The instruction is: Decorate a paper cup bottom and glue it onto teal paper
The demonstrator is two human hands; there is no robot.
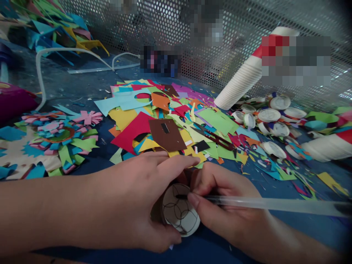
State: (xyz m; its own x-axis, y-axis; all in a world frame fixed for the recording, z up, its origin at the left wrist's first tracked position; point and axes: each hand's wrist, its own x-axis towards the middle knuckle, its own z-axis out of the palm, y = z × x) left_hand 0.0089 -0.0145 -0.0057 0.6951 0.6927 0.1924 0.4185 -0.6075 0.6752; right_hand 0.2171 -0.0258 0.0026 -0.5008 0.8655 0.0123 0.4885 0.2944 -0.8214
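Observation:
My left hand (143,198) curls round the side of a small paper cup (189,223) whose round white bottom faces me. Curved black lines, like overlapping petals and circles, are drawn on that white disc. In my right hand (220,205) a pen (247,201) with a clear barrel is pinched, its dark tip at the upper part of the disc. Just beyond both hands lies a heap of coloured paper scraps, with a brown paper piece (167,135) on top. Most of the cup's wall is hidden behind my left fingers.
Dark-handled scissors (217,139) lie on the scraps. A leaning stack of paper cups (242,79) stands by the perforated metal screen (110,25). Cut cup pieces (269,115) cluster at right. Paper flowers (55,134) and a white cable (40,77) are at left.

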